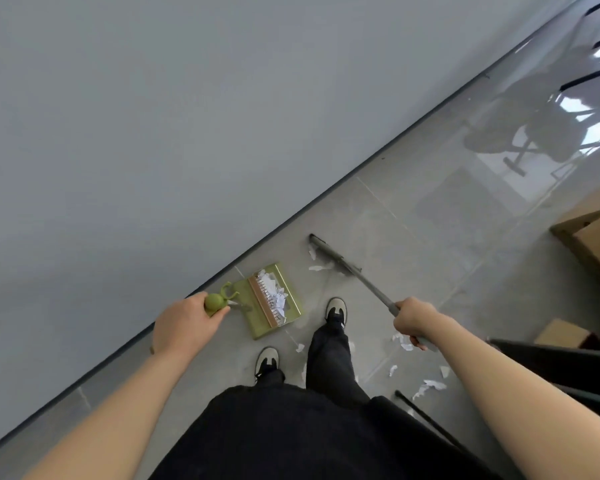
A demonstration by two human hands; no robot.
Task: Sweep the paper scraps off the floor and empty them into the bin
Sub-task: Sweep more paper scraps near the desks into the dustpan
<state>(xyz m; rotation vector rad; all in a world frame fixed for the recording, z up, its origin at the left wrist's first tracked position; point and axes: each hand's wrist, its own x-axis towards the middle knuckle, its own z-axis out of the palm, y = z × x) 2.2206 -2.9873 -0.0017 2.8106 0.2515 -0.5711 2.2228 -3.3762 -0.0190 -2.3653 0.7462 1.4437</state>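
Note:
A green dustpan [257,322] stands on the grey floor by the wall, with a heap of white paper scraps [274,294] inside it. My left hand [184,323] grips the green top of the dustpan's handle [214,302]. My right hand [414,318] grips the grey broom handle [374,289]. The broom head [329,252] rests on the floor beyond the dustpan, with a few scraps [317,266] beside it. More scraps [428,386] lie loose on the tiles to the right of my feet.
A grey wall [153,133] runs diagonally along the left. A cardboard box [593,237] stands at the right edge, and a dark bin rim [551,348] shows below it. A thin black rod [426,419] lies by my right leg. My shoes [336,310] stand near the dustpan.

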